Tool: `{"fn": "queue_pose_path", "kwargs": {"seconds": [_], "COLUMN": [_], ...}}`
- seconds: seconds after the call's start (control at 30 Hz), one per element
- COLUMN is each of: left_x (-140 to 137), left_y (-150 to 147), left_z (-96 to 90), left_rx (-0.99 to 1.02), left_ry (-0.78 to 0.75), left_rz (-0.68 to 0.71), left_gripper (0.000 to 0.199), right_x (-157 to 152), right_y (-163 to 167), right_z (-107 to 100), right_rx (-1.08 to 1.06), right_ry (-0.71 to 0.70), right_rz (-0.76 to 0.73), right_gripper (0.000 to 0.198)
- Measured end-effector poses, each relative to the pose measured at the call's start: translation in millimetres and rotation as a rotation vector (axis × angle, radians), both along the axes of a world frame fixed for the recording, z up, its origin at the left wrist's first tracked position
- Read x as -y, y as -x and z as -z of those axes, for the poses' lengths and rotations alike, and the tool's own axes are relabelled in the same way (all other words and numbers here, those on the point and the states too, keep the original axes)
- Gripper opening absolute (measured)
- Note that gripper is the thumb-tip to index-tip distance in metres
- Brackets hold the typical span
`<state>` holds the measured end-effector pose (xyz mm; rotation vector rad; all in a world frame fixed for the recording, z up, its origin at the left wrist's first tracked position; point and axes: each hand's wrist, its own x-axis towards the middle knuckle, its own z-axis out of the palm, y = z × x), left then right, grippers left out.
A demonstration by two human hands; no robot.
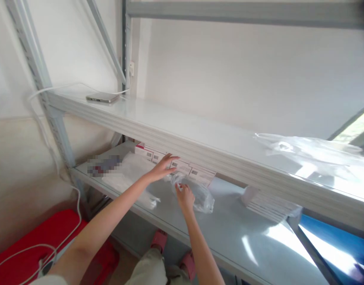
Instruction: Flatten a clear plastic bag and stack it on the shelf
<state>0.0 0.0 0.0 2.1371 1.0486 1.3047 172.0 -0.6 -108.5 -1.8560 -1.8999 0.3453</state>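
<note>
On the lower shelf, my left hand reaches to a row of small white boxes with labels on their fronts. Its fingers are stretched out and apart, in front of the boxes; whether they touch one I cannot tell. To the right and nearer to me, my right hand has its fingers bent together at the edge of a clear plastic bag. The bag lies crumpled on the shelf just before the boxes. More flat clear plastic bags lie to the left, beneath my left forearm.
The upper shelf overhangs the boxes. It carries a phone-like flat device with a white cable and more clear plastic. A white stack stands right on the lower shelf. A red stool-like object is at lower left.
</note>
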Motion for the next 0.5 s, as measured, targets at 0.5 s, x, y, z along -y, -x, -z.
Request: {"fn": "queue_pose_path", "kwargs": {"seconds": [0.5], "left_x": [158.5], "left_y": [52.6], "left_z": [53.3], "left_rx": [0.143], "left_ry": [0.296], "left_rz": [-0.072], "left_gripper": [0.026], "right_x": [92.4], "right_y": [-24.7], "right_z": [-22.2], "right_rx": [-0.927], "right_ry": [-0.06], "right_rz": [-0.294], "right_gripper": [0.048]}}
